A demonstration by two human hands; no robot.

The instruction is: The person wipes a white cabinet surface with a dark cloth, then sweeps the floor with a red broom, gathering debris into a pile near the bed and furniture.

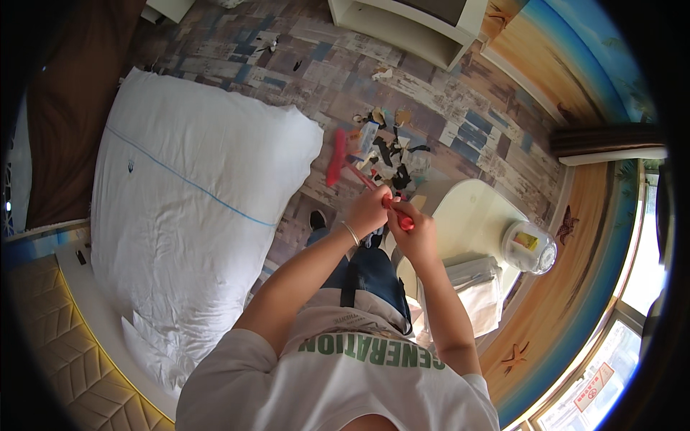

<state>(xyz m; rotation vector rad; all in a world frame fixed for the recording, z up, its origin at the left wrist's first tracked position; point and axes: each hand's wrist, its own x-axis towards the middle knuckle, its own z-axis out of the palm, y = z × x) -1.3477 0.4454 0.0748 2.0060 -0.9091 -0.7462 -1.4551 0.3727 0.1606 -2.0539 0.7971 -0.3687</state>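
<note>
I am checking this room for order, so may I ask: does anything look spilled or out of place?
Yes. Litter lies scattered on the floor beside the red broom: black, pale and tan pieces. It looks odd because such scraps do not usually lie loose there. One more pale scrap lies nearer the white cabinet.

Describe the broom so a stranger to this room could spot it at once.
Right of the white bed, scraps litter the wood-patterned floor. Left of them is the broom, its handle gripped by the left hand and right hand; its red head stands out beside mostly black and pale scraps.
</note>
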